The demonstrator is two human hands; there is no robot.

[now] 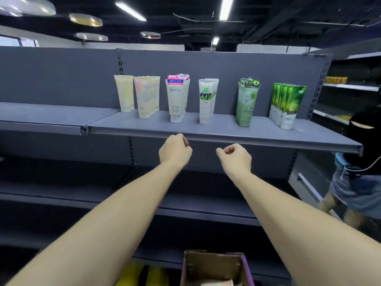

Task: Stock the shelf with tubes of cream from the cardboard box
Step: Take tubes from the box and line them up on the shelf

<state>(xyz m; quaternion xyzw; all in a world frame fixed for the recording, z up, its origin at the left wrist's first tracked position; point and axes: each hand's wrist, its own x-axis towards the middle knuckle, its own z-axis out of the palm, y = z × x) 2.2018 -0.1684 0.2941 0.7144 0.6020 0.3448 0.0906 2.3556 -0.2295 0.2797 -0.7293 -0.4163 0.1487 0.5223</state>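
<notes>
Rows of cream tubes stand cap-down on the grey shelf (206, 131): pale yellow tubes (124, 93), pink-patterned tubes (145, 98), a white Facial tube (177, 98), white tubes with a cow picture (206, 100), light green tubes (246, 102) and bright green tubes (288, 106). My left hand (175, 150) and my right hand (235, 157) hang just below the shelf's front edge, fingers curled, holding nothing. The cardboard box (214, 269) sits open at the bottom centre, below my arms, with something pale inside.
Lower grey shelves (206, 207) run beneath. Another person (358, 162) in a black top and denim stands at the right end of the shelving. A further shelf unit with yellow goods (336, 80) is at far right. Yellow items (142, 275) lie left of the box.
</notes>
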